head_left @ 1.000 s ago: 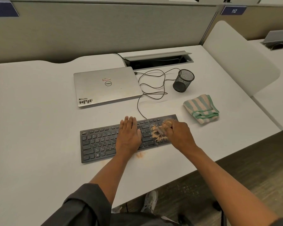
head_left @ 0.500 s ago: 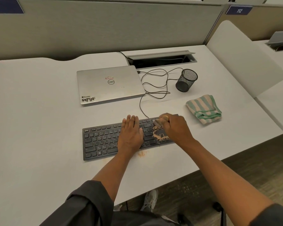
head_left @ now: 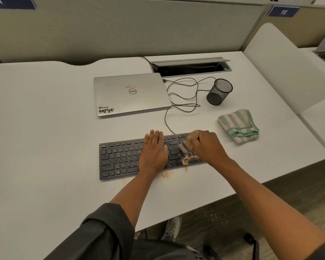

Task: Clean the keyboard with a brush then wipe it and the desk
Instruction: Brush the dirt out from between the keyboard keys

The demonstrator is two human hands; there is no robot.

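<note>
White desk stood against a grey partition, with a closed laptop at the back. Keyboard lay near the front edge. Left hand pressed flat, fingers spread, on its middle keys. Right hand was closed around a brush, blurred, over the right-hand keys. Tan crumbs lay beside the front edge. Striped cloth sat folded to the right.
</note>
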